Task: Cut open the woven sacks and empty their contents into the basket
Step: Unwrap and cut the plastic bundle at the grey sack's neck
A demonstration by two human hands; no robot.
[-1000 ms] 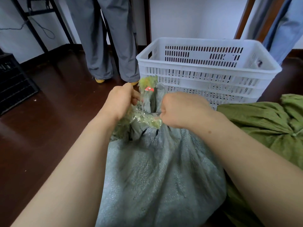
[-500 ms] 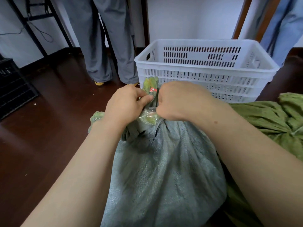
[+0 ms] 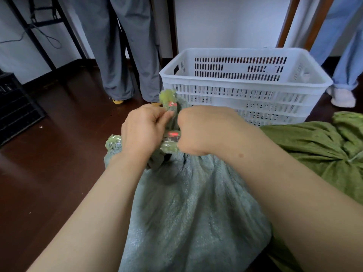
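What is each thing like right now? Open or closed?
Grey sack, closed, neck bunched and taped.
Green sack, tied shut, lying beside it.
White basket, upright, nothing showing inside.
Left hand, grips the taped neck.
Right hand, grips the taped neck too.

text: none legible | white basket (image 3: 245, 83) far-wall label patch (image 3: 272, 69): blurred | tape (image 3: 171, 135) on grey sack (image 3: 186, 213): red marks, unreadable | black crate (image 3: 15, 107) embossing: unclear
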